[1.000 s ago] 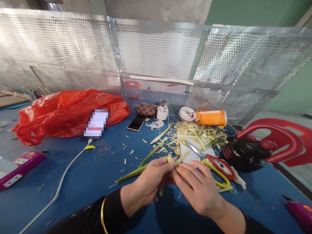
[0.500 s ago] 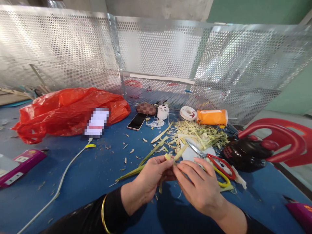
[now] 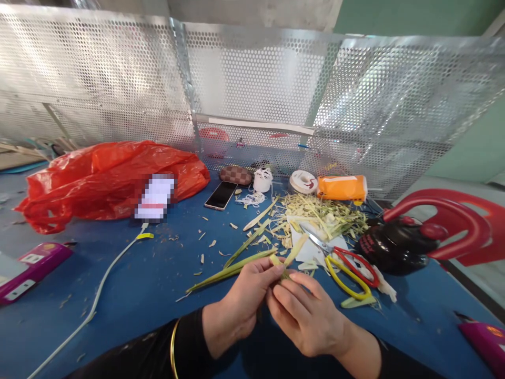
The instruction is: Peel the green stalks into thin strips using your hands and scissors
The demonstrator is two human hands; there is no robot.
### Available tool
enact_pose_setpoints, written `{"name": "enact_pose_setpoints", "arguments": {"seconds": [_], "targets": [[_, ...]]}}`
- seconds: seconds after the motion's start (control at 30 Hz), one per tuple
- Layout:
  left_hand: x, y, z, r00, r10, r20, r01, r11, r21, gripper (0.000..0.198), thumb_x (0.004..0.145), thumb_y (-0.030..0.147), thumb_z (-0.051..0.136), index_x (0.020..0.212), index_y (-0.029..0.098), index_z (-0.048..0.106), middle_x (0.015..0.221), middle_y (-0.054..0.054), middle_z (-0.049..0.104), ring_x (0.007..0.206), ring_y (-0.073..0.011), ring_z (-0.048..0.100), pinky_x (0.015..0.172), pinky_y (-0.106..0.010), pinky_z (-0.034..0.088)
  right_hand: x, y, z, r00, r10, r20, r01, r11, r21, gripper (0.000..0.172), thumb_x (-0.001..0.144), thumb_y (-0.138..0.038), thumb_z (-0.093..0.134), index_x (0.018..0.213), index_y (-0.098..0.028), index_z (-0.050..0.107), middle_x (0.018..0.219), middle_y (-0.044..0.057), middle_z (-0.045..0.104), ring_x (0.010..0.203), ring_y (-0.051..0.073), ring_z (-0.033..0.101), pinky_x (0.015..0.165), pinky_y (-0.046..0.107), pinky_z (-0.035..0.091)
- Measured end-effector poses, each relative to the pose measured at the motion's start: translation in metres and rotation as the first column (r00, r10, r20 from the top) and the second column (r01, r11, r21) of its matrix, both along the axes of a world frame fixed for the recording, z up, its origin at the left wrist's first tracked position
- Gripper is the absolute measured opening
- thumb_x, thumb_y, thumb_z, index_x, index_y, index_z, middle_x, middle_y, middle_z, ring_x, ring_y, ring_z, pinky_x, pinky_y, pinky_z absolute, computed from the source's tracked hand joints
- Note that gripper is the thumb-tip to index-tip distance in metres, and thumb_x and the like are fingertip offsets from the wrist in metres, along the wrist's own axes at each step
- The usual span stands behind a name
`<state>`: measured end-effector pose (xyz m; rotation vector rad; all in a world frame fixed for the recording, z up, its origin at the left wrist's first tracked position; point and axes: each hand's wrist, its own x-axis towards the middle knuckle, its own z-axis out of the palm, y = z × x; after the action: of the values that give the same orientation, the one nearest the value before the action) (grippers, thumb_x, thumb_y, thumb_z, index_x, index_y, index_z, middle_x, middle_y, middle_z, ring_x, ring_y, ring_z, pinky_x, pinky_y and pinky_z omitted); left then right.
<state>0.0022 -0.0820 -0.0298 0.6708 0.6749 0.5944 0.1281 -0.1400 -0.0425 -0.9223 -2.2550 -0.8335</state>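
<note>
My left hand [image 3: 246, 295] pinches a pale green-yellow leaf strip [image 3: 295, 249] between thumb and fingers; its ends stick up above the fingertips. Pressed close beside it, my right hand [image 3: 311, 316] has its fingers curled round the lower part of the same strip, which is mostly hidden. Long green leaf strips [image 3: 232, 269] lie on the table just beyond my left hand. Past my right hand rest scissors [image 3: 347, 279] with one red and one yellow handle, blades on a white paper [image 3: 303, 251]. Behind them spreads a heap of leaf trimmings [image 3: 327, 216].
On the blue table [image 3: 158, 284] lie a dark phone [image 3: 221, 195], a lit phone [image 3: 155, 197] on a white cable, a red plastic bag [image 3: 110, 176], white string [image 3: 262, 180], a tape roll [image 3: 303, 181] and an orange packet [image 3: 342, 187]. A black kettle [image 3: 394, 247] stands right.
My right hand has moved left and inward, closing its fingers round the strip against my left hand. More of the scissors' yellow handle now shows.
</note>
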Motion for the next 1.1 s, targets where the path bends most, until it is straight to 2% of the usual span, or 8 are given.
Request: {"name": "enact_pose_setpoints", "arguments": {"seconds": [0.2,0.4,0.5,0.57,0.63,0.77,0.9,1.1], "targets": [[0.000,0.001,0.000,0.998,0.060,0.014,-0.058,0.994,-0.088,0.022,0.064,0.024,0.076,0.069,0.014,0.057,0.058,0.002,0.054,0.053,-0.0074,0.052,0.053,-0.018,0.039,-0.001,0.004,-0.004,0.997,-0.069,0.023,0.069,0.998,0.002,0.030,0.088,-0.007,0.040,0.090,-0.011,0.069,0.085,0.010,0.068,0.082,0.020,0.063,0.088,0.039,0.042],[0.002,0.000,-0.004,0.999,0.035,0.009,-0.034,0.996,-0.083,0.022,0.067,0.026,0.075,0.075,0.013,0.060,0.064,-0.001,0.060,0.058,-0.0097,0.057,0.056,-0.019,0.042,-0.001,0.006,-0.011,0.998,-0.057,0.015,0.058,0.997,-0.060,0.027,0.087,-0.008,0.042,0.090,-0.011,0.068,0.085,0.009,0.067,0.081,0.020,0.063,0.090,0.040,0.041],[0.002,0.000,-0.006,1.000,0.011,0.015,-0.010,0.997,-0.073,0.023,0.066,0.026,0.076,0.076,0.012,0.062,0.066,-0.002,0.062,0.060,-0.0099,0.057,0.057,-0.019,0.043,0.000,0.005,-0.007,0.997,-0.045,-0.070,0.038,0.995,-0.097,0.025,0.087,-0.007,0.043,0.089,-0.012,0.067,0.080,0.007,0.067,0.078,0.018,0.063,0.089,0.040,0.042],[0.001,0.003,-0.007,1.000,0.007,0.017,-0.006,0.999,-0.034,0.024,0.065,0.029,0.077,0.076,0.012,0.063,0.067,-0.002,0.062,0.059,-0.0092,0.057,0.058,-0.019,0.042,0.001,0.004,-0.003,0.972,-0.054,-0.230,0.019,0.988,-0.155,0.021,0.087,-0.007,0.046,0.091,-0.014,0.066,0.079,0.005,0.066,0.077,0.017,0.063,0.086,0.039,0.043],[0.000,0.006,-0.005,1.000,0.011,-0.012,-0.011,0.999,0.036,0.026,0.066,0.033,0.076,0.078,0.013,0.065,0.069,-0.001,0.062,0.059,-0.0083,0.056,0.059,-0.019,0.043,0.002,0.005,0.002,0.886,-0.116,-0.449,-0.002,0.967,-0.253,0.017,0.086,-0.008,0.050,0.090,-0.017,0.064,0.079,0.005,0.065,0.077,0.016,0.062,0.080,0.035,0.046],[-0.002,0.011,0.001,0.990,0.027,-0.139,-0.009,0.992,0.129,0.030,0.066,0.035,0.075,0.086,0.014,0.068,0.066,0.000,0.062,0.055,-0.0077,0.053,0.060,-0.021,0.044,0.006,0.009,0.009,0.602,-0.317,-0.733,-0.083,0.888,-0.452,0.012,0.086,-0.016,0.053,0.076,-0.019,0.057,0.072,0.002,0.060,0.070,0.015,0.059,0.066,0.027,0.049],[-0.002,0.012,0.005,0.978,0.011,-0.206,0.008,0.996,0.092,0.029,0.067,0.032,0.072,0.088,0.012,0.069,0.067,-0.003,0.064,0.054,-0.0092,0.056,0.060,-0.022,0.045,0.010,0.012,0.009,0.457,-0.438,-0.774,-0.134,0.826,-0.547,0.018,0.083,-0.023,0.058,0.067,-0.019,0.053,0.062,-0.002,0.054,0.059,0.013,0.054,0.056,0.023,0.047],[-0.002,0.013,0.005,0.979,0.029,-0.200,-0.010,0.995,0.098,0.029,0.068,0.031,0.071,0.089,0.011,0.070,0.068,-0.003,0.066,0.055,-0.0091,0.056,0.061,-0.022,0.046,0.012,0.013,0.002,0.247,-0.549,-0.799,-0.291,0.744,-0.601,0.016,0.081,-0.030,0.060,0.071,-0.019,0.056,0.064,0.000,0.060,0.059,0.015,0.057,0.057,0.026,0.049]]}}
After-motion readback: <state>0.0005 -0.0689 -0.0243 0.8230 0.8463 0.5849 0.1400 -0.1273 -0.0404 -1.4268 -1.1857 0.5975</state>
